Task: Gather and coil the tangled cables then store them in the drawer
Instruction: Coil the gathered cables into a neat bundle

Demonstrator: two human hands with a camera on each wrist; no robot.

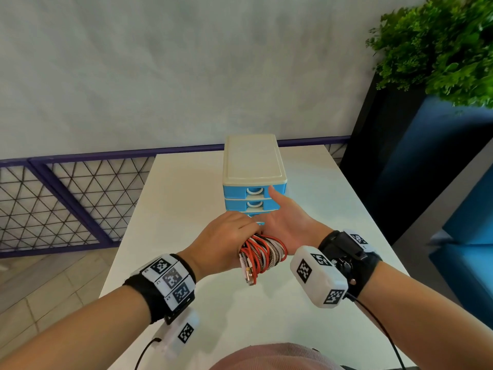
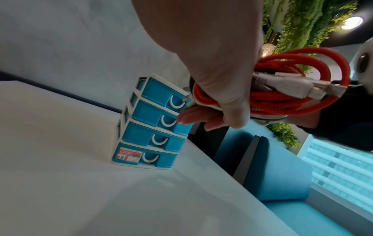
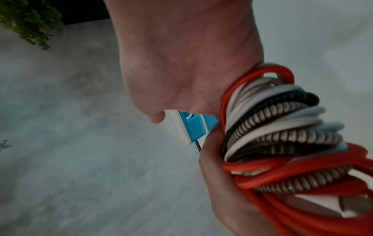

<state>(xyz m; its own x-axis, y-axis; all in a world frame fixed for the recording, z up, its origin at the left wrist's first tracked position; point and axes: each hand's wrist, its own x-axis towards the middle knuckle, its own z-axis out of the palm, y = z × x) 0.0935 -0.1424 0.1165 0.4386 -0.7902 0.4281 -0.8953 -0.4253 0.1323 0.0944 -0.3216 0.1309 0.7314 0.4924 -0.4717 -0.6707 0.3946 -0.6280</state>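
While the left hand curls its fingers round the coiled bundle of red, white and braided cables, the right hand lies against the bundle, thumb straight toward the small white-and-blue plastic drawer cabinet; whether its other fingers grip is hidden. The bundle hangs above the white surface, just before the cabinet's four shut drawers. Beyond stand a pale wall, purple mesh railing, green plant and blue seating.

"Licol" sticker on bottom drawer
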